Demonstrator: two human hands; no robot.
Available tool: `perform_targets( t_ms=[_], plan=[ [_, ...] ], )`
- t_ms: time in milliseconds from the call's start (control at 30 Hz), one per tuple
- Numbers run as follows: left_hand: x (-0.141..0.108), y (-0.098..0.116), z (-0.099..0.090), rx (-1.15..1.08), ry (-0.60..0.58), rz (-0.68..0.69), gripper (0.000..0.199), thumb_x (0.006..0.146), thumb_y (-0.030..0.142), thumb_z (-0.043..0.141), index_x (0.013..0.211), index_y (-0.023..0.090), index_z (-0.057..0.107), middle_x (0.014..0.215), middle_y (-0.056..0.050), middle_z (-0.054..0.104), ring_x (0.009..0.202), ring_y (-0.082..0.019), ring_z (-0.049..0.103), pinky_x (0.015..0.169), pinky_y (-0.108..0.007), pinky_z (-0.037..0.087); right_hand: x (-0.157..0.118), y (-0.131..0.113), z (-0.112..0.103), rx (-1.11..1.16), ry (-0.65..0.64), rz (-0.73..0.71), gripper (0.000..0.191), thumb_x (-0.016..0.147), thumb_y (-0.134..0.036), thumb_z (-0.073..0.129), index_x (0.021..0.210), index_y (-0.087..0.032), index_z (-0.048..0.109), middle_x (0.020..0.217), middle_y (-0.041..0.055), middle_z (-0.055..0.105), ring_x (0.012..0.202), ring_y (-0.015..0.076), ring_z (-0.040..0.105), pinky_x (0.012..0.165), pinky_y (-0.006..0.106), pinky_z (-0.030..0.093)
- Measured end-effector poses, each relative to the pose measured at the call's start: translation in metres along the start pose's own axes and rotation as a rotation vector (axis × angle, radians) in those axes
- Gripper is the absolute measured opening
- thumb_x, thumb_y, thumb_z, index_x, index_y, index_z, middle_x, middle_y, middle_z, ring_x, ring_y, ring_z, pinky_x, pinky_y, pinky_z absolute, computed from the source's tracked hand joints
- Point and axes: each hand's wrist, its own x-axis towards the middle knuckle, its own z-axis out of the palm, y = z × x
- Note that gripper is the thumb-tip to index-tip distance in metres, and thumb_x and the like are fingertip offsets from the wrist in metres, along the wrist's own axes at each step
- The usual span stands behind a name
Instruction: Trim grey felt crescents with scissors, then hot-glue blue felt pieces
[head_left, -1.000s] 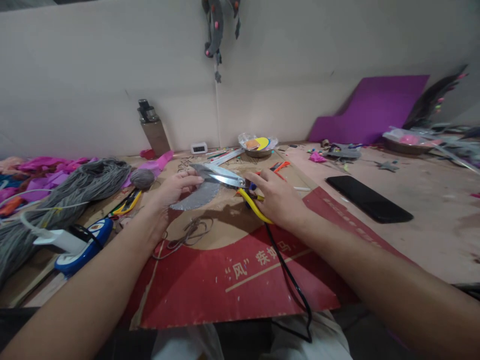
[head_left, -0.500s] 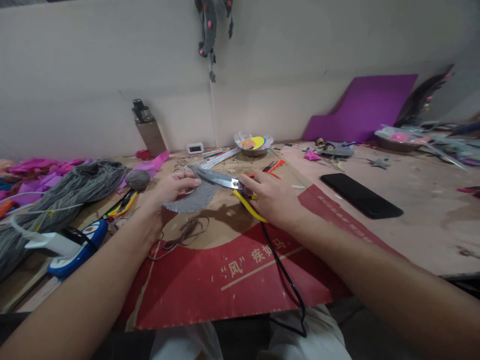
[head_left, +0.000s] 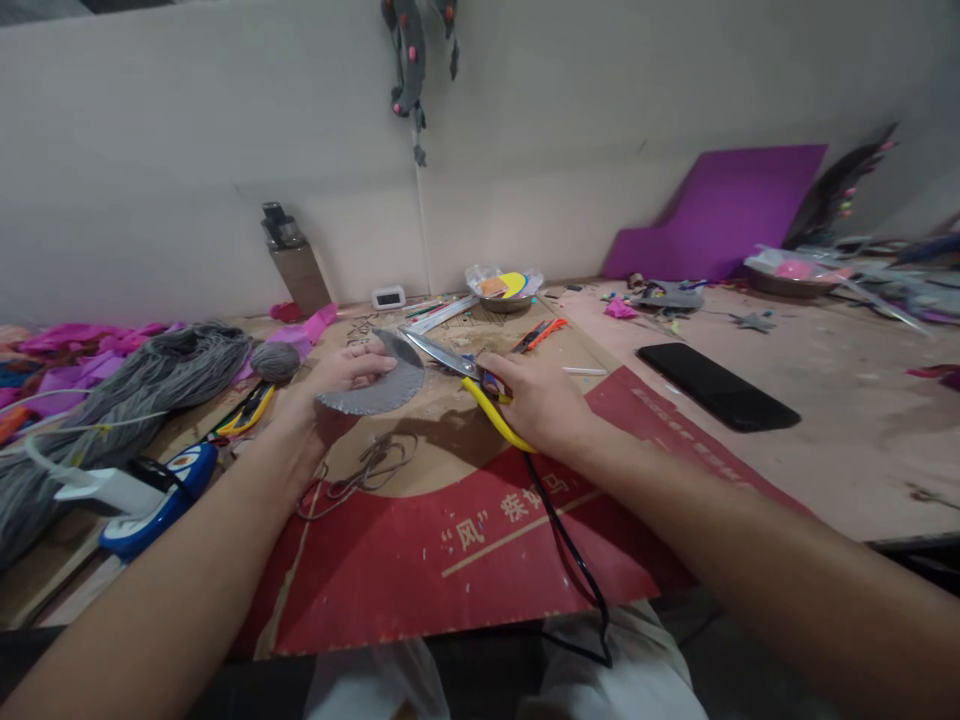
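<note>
My left hand [head_left: 351,368] pinches a grey felt crescent [head_left: 386,390] with a stitched-looking outer edge. The crescent's upper tip points toward the scissors [head_left: 442,355]. My right hand [head_left: 544,395] is closed around the scissors' handles, which are mostly hidden by the fingers. The blades look nearly together and point up and left, apart from the felt. Below the right hand lies a yellow curved handle [head_left: 491,415] with a black cord [head_left: 566,540] running from its lower end over the table's edge. A loose grey cord [head_left: 371,468] lies below the crescent.
Red-printed cardboard [head_left: 390,570] covers the work area. Grey yarn [head_left: 165,390], a yarn ball [head_left: 276,361] and a blue power strip [head_left: 161,510] sit left. A black phone [head_left: 716,387] lies right. An orange-handled cutter [head_left: 544,333] and a bowl [head_left: 506,300] stand behind.
The scissors' blades have come away from the felt crescent, leaving a gap between them. The crescent's upper tip now shows. Both hands keep their hold; the view has shifted slightly.
</note>
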Motion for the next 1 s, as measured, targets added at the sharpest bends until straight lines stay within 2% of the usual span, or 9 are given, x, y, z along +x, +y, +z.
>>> perform_targets(
  t_ms=[100, 267, 433, 733, 867, 1000],
  plan=[
    [0.0, -0.001, -0.001, 0.028, 0.027, 0.024, 0.016, 0.061, 0.013, 0.074, 0.075, 0.013, 0.067, 0.069, -0.004, 0.067, 0.06, -0.012, 0.063, 0.054, -0.021, 0.049, 0.002, 0.004, 0.003, 0.079, 0.036, -0.003, 0.026, 0.091, -0.035, 0.052, 0.113, -0.024, 0.061, 0.098, 0.007, 0.064, 0.08, 0.0191, 0.058, 0.063, 0.027, 0.035],
    [-0.002, -0.006, 0.002, 0.003, 0.015, 0.019, 0.021, 0.059, 0.016, 0.079, 0.076, 0.013, 0.067, 0.07, -0.003, 0.067, 0.056, -0.011, 0.06, 0.052, -0.021, 0.046, 0.003, 0.006, 0.004, -0.002, 0.084, -0.02, 0.034, 0.09, -0.035, 0.054, 0.122, -0.024, 0.056, 0.1, 0.0082, 0.059, 0.081, 0.0196, 0.055, 0.065, 0.028, 0.036],
    [-0.007, -0.009, 0.006, 0.04, -0.019, -0.008, 0.025, 0.06, 0.019, 0.081, 0.082, 0.015, 0.071, 0.079, -0.006, 0.072, 0.061, -0.014, 0.065, 0.055, -0.023, 0.049, 0.002, 0.002, 0.001, -0.12, 0.079, -0.066, 0.035, 0.092, -0.037, 0.051, 0.124, -0.024, 0.054, 0.1, 0.0086, 0.058, 0.084, 0.0202, 0.053, 0.063, 0.028, 0.033],
    [-0.013, -0.009, 0.014, 0.022, -0.02, -0.011, 0.023, 0.061, 0.017, 0.08, 0.083, 0.016, 0.072, 0.078, -0.004, 0.073, 0.059, -0.012, 0.065, 0.055, -0.021, 0.05, 0.002, 0.002, 0.001, -0.272, 0.03, -0.09, 0.033, 0.093, -0.034, 0.051, 0.124, -0.021, 0.054, 0.1, 0.01, 0.059, 0.088, 0.022, 0.055, 0.067, 0.03, 0.035],
    [-0.013, -0.009, 0.013, 0.03, -0.028, -0.017, 0.025, 0.061, 0.017, 0.08, 0.085, 0.016, 0.073, 0.08, -0.004, 0.074, 0.06, -0.011, 0.065, 0.054, -0.02, 0.049, 0.001, -0.001, -0.002, -0.284, 0.014, -0.077, 0.034, 0.096, -0.04, 0.044, 0.123, -0.021, 0.054, 0.099, 0.0097, 0.06, 0.083, 0.0207, 0.055, 0.063, 0.029, 0.031],
    [-0.013, -0.01, 0.013, 0.015, -0.033, -0.002, 0.024, 0.062, 0.017, 0.08, 0.085, 0.016, 0.073, 0.081, -0.004, 0.074, 0.059, -0.011, 0.064, 0.055, -0.02, 0.049, 0.0, -0.003, -0.004, -0.296, -0.008, -0.056, 0.032, 0.095, -0.036, 0.044, 0.122, -0.022, 0.055, 0.099, 0.0088, 0.063, 0.081, 0.02, 0.056, 0.058, 0.029, 0.025]
  ],
)
